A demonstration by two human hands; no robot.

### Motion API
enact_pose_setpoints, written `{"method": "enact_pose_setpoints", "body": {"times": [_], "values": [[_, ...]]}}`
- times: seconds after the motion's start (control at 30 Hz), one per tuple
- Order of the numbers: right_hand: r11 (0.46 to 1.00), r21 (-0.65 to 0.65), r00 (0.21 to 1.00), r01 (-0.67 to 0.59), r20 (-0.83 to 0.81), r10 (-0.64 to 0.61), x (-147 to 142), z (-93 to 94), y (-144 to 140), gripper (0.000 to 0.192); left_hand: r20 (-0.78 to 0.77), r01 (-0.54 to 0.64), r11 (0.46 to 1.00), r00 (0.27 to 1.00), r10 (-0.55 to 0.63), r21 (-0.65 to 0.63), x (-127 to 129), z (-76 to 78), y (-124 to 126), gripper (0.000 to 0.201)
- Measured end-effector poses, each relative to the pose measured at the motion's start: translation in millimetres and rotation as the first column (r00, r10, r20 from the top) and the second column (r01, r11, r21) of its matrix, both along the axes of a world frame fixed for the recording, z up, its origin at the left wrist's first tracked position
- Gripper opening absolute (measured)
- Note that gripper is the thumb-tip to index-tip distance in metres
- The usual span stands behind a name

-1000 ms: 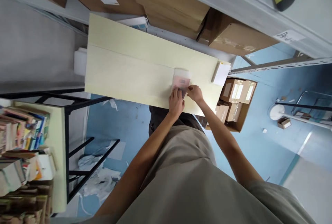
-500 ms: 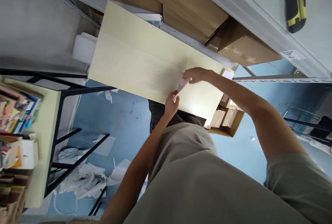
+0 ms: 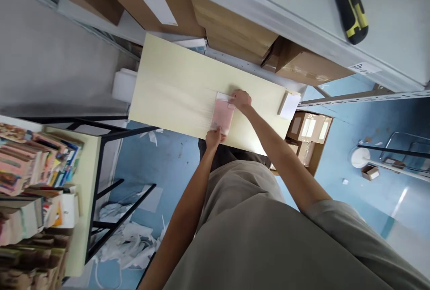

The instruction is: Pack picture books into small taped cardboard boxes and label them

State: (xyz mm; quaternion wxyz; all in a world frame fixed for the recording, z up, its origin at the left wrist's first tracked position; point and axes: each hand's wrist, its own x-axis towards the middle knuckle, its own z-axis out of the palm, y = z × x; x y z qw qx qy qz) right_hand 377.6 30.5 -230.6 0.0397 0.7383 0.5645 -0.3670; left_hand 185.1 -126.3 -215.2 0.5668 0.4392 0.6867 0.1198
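Note:
A flat pink packet (image 3: 222, 114) with a pale strip along its far edge is over the cream tabletop (image 3: 174, 84); whether it is a booklet or a sleeve I cannot make out. My left hand (image 3: 214, 138) grips its near edge, fingers closed. At the far right corner my right hand (image 3: 242, 99) pinches the pale strip. The packet's broad face is turned up towards me. A white pad or stack of paper (image 3: 289, 105) lies at the right end of the tabletop.
Cardboard boxes (image 3: 235, 23) line the shelf behind the table. A black and yellow utility knife (image 3: 349, 6) lies on the upper shelf. Books (image 3: 20, 169) stand in rows at the left. An open carton (image 3: 314, 135) is right of the table; scrap paper (image 3: 127, 240) litters the blue floor.
The packet has turned from edge-on to show its pink face. My right hand has shifted left, staying at its far end. The view has swung, bringing the white pad fully into sight.

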Motion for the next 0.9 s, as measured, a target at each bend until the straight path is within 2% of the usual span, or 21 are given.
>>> {"method": "enact_pose_setpoints", "body": {"times": [0.1,0.2,0.27,0.33,0.43,0.5,0.57,0.63,0.7,0.77,0.8,0.87,0.9], "values": [[0.994,0.100,0.999,0.044,0.024,-0.047,-20.1,18.6,-34.7,0.039,-0.209,0.107,0.982,0.968,-0.138,-0.153,-15.6,18.1,10.2,0.059],[0.977,0.208,0.999,0.042,-0.011,-0.040,-29.5,47.3,-74.0,0.054,-0.409,0.270,0.947,0.855,-0.318,-0.172,-27.7,45.4,22.2,0.052],[0.947,0.318,0.999,0.051,-0.031,-0.043,-25.5,73.8,-97.1,0.055,-0.475,0.379,0.915,0.786,-0.397,-0.138,-29.3,67.6,34.9,0.048],[0.877,0.476,0.998,0.069,-0.022,-0.066,-12.4,107.0,-111.4,0.050,-0.433,0.447,0.894,0.800,-0.416,-0.035,-20.5,92.1,53.4,0.043],[0.700,0.709,0.986,0.084,0.041,-0.159,22.7,168.4,-106.3,0.047,-0.304,0.486,0.833,0.862,-0.407,0.263,18.4,135.4,92.9,0.033],[0.594,0.800,0.965,0.082,0.085,-0.249,53.4,211.8,-83.9,0.049,-0.201,0.456,0.724,0.887,-0.416,0.518,59.3,169.3,125.0,0.035],[0.554,0.830,0.938,0.073,0.131,-0.321,86.0,248.4,-50.2,0.054,-0.123,0.397,0.569,0.880,-0.459,0.720,105.3,205.0,158.8,0.040],[0.577,0.815,0.918,0.057,0.185,-0.351,116.3,272.4,-12.6,0.057,-0.115,0.333,0.400,0.870,-0.479,0.854,148.2,238.6,190.1,0.042],[0.641,0.766,0.906,0.050,0.236,-0.352,140.0,284.4,20.3,0.055,-0.124,0.291,0.277,0.860,-0.494,0.916,181.0,266.9,213.1,0.041],[0.694,0.717,0.902,0.063,0.257,-0.347,155.0,290.1,42.4,0.049,-0.136,0.281,0.216,0.848,-0.512,0.935,198.8,285.9,223.6,0.040],[0.711,0.699,0.907,0.073,0.250,-0.339,159.4,292.4,48.3,0.045,-0.141,0.280,0.200,0.842,-0.520,0.939,201.3,290.4,223.9,0.040],[0.741,0.663,0.919,0.102,0.222,-0.325,164.4,296.9,49.6,0.040,-0.146,0.286,0.189,0.832,-0.535,0.939,193.8,285.8,216.9,0.040],[0.750,0.651,0.924,0.116,0.206,-0.321,166.1,298.4,45.7,0.039,-0.148,0.295,0.196,0.828,-0.540,0.935,184.0,275.8,210.8,0.040]]}}
